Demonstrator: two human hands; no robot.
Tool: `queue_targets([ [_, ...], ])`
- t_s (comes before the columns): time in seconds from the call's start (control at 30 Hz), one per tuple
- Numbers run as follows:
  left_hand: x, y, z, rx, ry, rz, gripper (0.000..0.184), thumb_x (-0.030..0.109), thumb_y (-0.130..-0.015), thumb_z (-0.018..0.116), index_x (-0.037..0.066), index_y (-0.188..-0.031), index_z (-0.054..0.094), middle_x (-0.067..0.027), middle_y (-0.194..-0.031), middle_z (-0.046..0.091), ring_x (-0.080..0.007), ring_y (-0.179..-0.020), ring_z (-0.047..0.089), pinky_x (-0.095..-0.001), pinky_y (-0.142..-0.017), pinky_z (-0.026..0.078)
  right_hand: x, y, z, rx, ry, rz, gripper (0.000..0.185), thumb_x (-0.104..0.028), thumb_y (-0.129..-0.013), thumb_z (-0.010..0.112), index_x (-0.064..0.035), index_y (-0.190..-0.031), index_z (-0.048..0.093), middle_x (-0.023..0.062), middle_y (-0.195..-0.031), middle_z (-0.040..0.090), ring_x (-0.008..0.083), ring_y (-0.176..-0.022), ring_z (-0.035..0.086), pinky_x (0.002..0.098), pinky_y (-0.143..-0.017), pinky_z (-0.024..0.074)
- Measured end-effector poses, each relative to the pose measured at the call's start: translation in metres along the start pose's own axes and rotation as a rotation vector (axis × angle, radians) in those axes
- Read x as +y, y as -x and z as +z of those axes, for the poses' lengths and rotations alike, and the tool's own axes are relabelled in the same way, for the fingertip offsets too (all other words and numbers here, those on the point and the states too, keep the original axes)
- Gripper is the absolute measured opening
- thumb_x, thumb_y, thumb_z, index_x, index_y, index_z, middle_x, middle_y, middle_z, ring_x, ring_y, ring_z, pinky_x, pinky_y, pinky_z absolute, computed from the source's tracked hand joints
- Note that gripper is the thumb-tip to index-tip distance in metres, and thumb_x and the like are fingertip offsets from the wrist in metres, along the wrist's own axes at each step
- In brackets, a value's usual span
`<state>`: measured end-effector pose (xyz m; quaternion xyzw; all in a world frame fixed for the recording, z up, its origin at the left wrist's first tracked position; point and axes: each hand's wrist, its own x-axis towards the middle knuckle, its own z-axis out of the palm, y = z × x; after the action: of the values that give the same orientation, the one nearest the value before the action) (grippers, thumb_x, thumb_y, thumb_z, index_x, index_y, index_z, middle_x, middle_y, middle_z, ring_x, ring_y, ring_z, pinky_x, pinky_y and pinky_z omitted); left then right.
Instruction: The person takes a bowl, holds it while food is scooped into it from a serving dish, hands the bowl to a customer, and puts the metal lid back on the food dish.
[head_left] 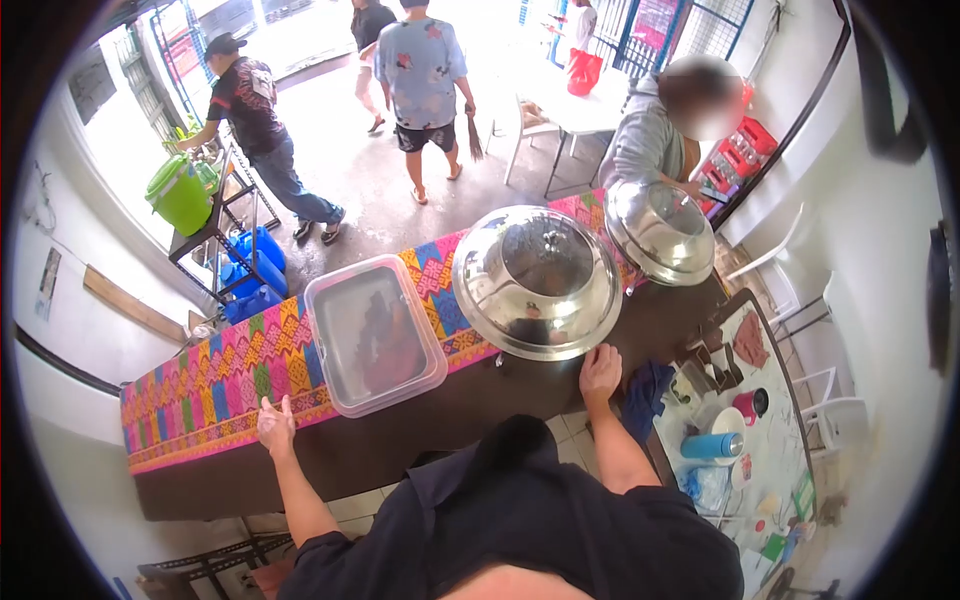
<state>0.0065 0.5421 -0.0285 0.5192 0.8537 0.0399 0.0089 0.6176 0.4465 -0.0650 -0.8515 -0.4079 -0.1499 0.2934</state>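
Observation:
My left hand is over the front edge of the patterned table runner, fingers apart and holding nothing. To its right sits a clear plastic storage box; reflections blur what is inside. My right hand rests on the dark tabletop with its fingers stretched forward, just below the rim of a round dish with a shiny metal domed lid. Whether the fingertips touch that rim I cannot tell. Farther right stands a second metal domed lid.
A side table at right holds a blue bottle, a pink mug and other items. A person in grey is by the far lid. Other people stand or walk beyond; a green bucket sits on a rack at left.

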Motion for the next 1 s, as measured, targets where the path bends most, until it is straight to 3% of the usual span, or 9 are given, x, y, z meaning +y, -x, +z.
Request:
queue_targets([
  [0.1, -0.017, -0.007, 0.006, 0.043, 0.011, 0.021, 0.055, 0.043, -0.091, 0.053, 0.002, -0.127, 0.050, -0.0234, -0.101, 0.065, -0.0403, -0.094, 0.063, -0.0472, -0.081, 0.050, 0.001, 0.002, 0.002, -0.009, 0.010, -0.003, 0.014, -0.019, -0.087, 0.055, -0.0073, -0.080, 0.057, 0.0115, -0.082, 0.056, 0.0330, -0.080, 0.054, 0.0447, -0.071, 0.0434],
  [0.17, -0.022, -0.008, 0.006, 0.123, 0.052, 0.005, 0.038, 0.028, -0.089, 0.055, 0.006, -0.121, 0.054, -0.0221, -0.092, 0.066, -0.0397, -0.087, 0.065, -0.0484, -0.074, 0.052, 0.001, 0.001, 0.002, 0.001, 0.028, -0.010, 0.012, -0.017, -0.086, 0.055, -0.0069, -0.080, 0.056, 0.0124, -0.081, 0.056, 0.0340, -0.080, 0.054, 0.0452, -0.071, 0.0437],
  [0.33, -0.038, -0.023, 0.008, 0.190, 0.105, -0.087, 0.022, 0.012, -0.085, 0.053, 0.012, -0.107, 0.058, -0.0203, -0.085, 0.067, -0.0391, -0.081, 0.065, -0.0497, -0.068, 0.052, 0.005, 0.003, 0.005, -0.068, 0.004, -0.031, 0.013, -0.016, -0.084, 0.056, -0.0036, -0.084, 0.056, 0.0173, -0.087, 0.058, 0.0382, -0.084, 0.055, 0.0485, -0.075, 0.0435],
  [0.7, -0.026, -0.025, 0.002, 0.172, -0.074, -0.047, 0.040, 0.013, -0.082, 0.058, 0.004, -0.121, 0.054, -0.0159, -0.080, 0.067, -0.0332, -0.075, 0.067, -0.0440, -0.068, 0.055, 0.008, 0.008, 0.011, -0.049, 0.029, -0.044, 0.016, -0.018, -0.090, 0.053, -0.0032, -0.086, 0.055, 0.0169, -0.085, 0.056, 0.0374, -0.082, 0.054, 0.0477, -0.073, 0.0422],
  [0.83, -0.027, -0.026, 0.010, 0.263, -0.047, 0.021, 0.042, 0.010, -0.078, 0.060, 0.004, -0.118, 0.049, -0.0184, -0.078, 0.067, -0.0369, -0.074, 0.067, -0.0466, -0.066, 0.055, 0.009, 0.007, 0.011, -0.039, 0.015, -0.061, 0.016, -0.018, -0.089, 0.053, -0.0033, -0.085, 0.054, 0.0168, -0.084, 0.056, 0.0376, -0.082, 0.054, 0.0479, -0.073, 0.0421],
  [0.9, -0.024, -0.024, 0.004, 0.131, -0.048, -0.043, 0.051, 0.014, -0.083, 0.057, 0.002, -0.130, 0.044, -0.0195, -0.101, 0.064, -0.0326, -0.091, 0.065, -0.0423, -0.072, 0.055, 0.011, 0.006, 0.011, -0.037, 0.022, -0.067, 0.016, -0.018, -0.089, 0.054, -0.0034, -0.085, 0.054, 0.0168, -0.084, 0.056, 0.0377, -0.082, 0.054, 0.0480, -0.072, 0.0421],
  [0.93, -0.025, -0.026, 0.009, 0.131, -0.047, -0.035, 0.051, 0.014, -0.083, 0.057, 0.002, -0.130, 0.044, -0.0195, -0.101, 0.064, -0.0326, -0.091, 0.065, -0.0423, -0.072, 0.055, 0.010, 0.006, 0.011, -0.037, 0.025, -0.068, 0.016, -0.019, -0.089, 0.054, -0.0035, -0.085, 0.054, 0.0167, -0.084, 0.056, 0.0377, -0.082, 0.054, 0.0480, -0.072, 0.0421],
  [1.0, -0.028, -0.027, 0.017, 0.321, -0.018, -0.007, 0.053, 0.013, -0.083, 0.057, 0.001, -0.132, 0.041, -0.0214, -0.112, 0.060, -0.0341, -0.096, 0.063, -0.0428, -0.075, 0.055, 0.010, 0.006, 0.012, -0.035, 0.034, -0.060, 0.015, -0.019, -0.088, 0.054, -0.0036, -0.085, 0.054, 0.0166, -0.084, 0.055, 0.0377, -0.082, 0.054, 0.0480, -0.073, 0.0422],
])
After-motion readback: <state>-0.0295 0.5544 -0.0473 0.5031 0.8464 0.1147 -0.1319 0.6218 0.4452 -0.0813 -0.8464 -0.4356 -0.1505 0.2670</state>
